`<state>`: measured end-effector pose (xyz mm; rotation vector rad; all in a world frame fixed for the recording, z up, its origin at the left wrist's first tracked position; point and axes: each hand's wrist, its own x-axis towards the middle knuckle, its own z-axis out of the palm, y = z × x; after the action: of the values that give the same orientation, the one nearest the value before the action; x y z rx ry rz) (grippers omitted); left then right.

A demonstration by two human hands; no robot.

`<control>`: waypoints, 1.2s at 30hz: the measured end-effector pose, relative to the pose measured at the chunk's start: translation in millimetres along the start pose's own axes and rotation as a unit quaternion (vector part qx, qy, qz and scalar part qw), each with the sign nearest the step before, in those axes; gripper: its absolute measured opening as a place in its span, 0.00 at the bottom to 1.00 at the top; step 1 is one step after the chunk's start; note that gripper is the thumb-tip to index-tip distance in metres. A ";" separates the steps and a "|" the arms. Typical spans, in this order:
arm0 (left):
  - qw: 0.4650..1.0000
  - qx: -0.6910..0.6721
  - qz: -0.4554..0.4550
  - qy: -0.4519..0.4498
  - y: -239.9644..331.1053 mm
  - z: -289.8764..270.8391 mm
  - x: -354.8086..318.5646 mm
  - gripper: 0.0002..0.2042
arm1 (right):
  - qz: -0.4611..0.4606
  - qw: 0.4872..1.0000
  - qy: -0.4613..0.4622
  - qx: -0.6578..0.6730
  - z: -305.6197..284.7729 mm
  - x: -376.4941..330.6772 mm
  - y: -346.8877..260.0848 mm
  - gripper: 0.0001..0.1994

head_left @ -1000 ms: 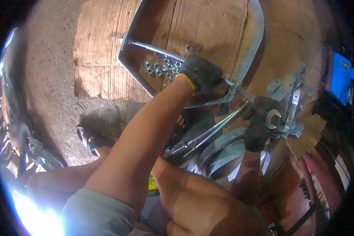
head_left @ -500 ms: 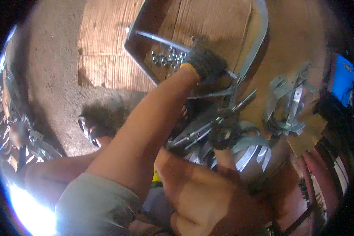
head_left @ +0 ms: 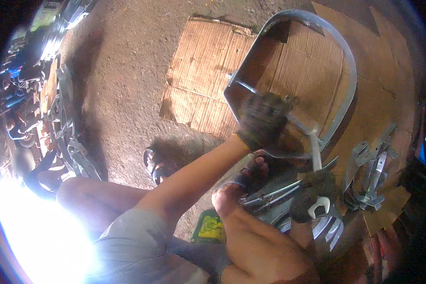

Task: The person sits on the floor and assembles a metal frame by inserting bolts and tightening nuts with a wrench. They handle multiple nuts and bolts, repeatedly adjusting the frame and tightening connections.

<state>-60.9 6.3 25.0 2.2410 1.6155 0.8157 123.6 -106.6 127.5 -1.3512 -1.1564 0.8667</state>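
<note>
Head view: left hand [head_left: 264, 118], in a dark glove, closed around a metal rod [head_left: 245, 87]; outline blurred, rod emerging on both sides of the fist. Rod spans a rounded metal frame [head_left: 350, 71], which extends ahead and to the right of this hand, cardboard [head_left: 203, 71] beneath. Right hand [head_left: 312, 194], also gloved, lies nearer the body and to the right of the left hand; it is gripping a wrench [head_left: 315, 151]. One wrench end points forward to the rod's right end, beside the frame; contact there cannot be judged. The open-ended head shows at the lower right edge of the right hand. Thin rods [head_left: 281, 191] lie just left of the right hand; curved strips [head_left: 336, 232] lie below and right of it; flat metal brackets [head_left: 376, 170] sit farther right. Sandalled foot [head_left: 156, 163] left of and below the left hand, on bare floor [head_left: 123, 94]
</note>
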 end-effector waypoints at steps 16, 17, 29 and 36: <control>0.946 -0.055 -0.317 0.032 -80.8 -8.3 -8.9 0.20 | 0.075 0.972 -0.145 0.170 154.7 52.3 67.7 0.08; 0.927 -0.094 -0.358 0.057 -66.4 -6.6 -11.7 0.19 | 0.014 0.987 -0.158 0.000 144.4 51.7 64.8 0.08; 0.898 -0.038 -0.431 0.077 -48.9 1.4 -4.9 0.14 | 0.166 0.964 -0.138 0.157 130.5 31.6 72.4 0.12; 0.899 -0.040 -0.433 0.061 -56.4 5.3 -10.6 0.16 | -0.223 0.849 -0.301 -0.373 138.6 65.9 60.4 0.13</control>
<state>-104.5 16.6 -11.4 1.1801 2.2786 0.7274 17.6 -1.2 58.1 -1.3228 -2.3729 0.5003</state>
